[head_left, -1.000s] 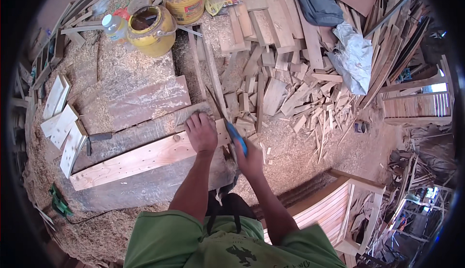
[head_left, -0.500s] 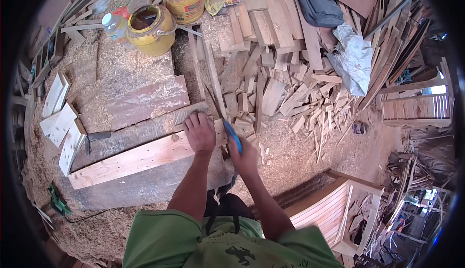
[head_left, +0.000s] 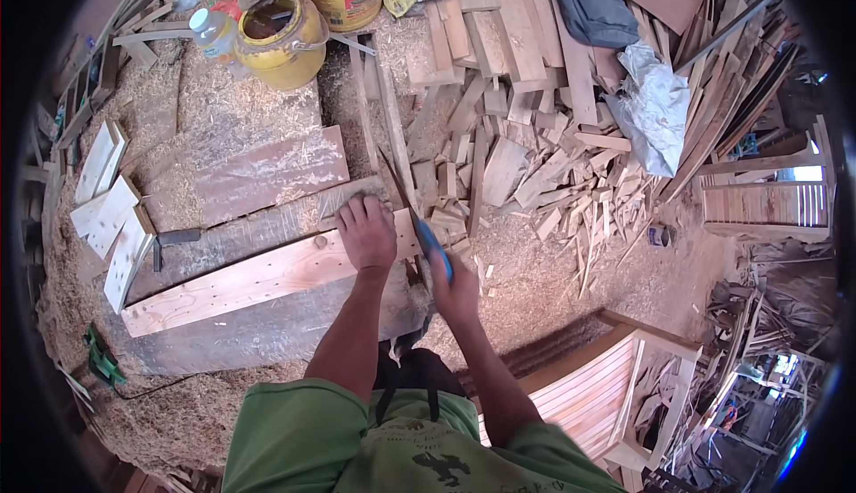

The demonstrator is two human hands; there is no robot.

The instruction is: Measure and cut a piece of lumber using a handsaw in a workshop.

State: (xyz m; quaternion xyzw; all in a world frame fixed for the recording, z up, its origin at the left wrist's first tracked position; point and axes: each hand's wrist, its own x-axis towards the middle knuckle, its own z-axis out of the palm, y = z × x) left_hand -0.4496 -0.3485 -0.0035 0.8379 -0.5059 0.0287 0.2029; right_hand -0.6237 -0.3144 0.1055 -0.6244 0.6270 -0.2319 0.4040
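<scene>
Near the end of a pale, knotted board point(head_left: 232, 288) on a worn wooden work surface point(head_left: 223, 350), my left hand point(head_left: 366, 234) presses down, its fingers curled over the far edge. My right hand point(head_left: 453, 286) is closed round the blue handle of a handsaw point(head_left: 426, 236). The saw's dark blade crosses the board just right of my left hand and points away from me. At the left lie several short pale boards point(head_left: 125, 252) and a dark angled tool point(head_left: 174, 236).
Yellow tubs point(head_left: 281, 61), a bottle point(head_left: 214, 43) and a grey bag point(head_left: 588, 7) lie beyond. A white sack point(head_left: 649, 114) and piles of offcuts point(head_left: 571, 181) cover the right. A slatted wooden frame point(head_left: 660, 350) stands near my right forearm. A green tool point(head_left: 105, 355) is lower left.
The whole view has shifted slightly, so the scene sits a little higher. My left hand stays on the board; the saw in my right hand has moved only slightly.
</scene>
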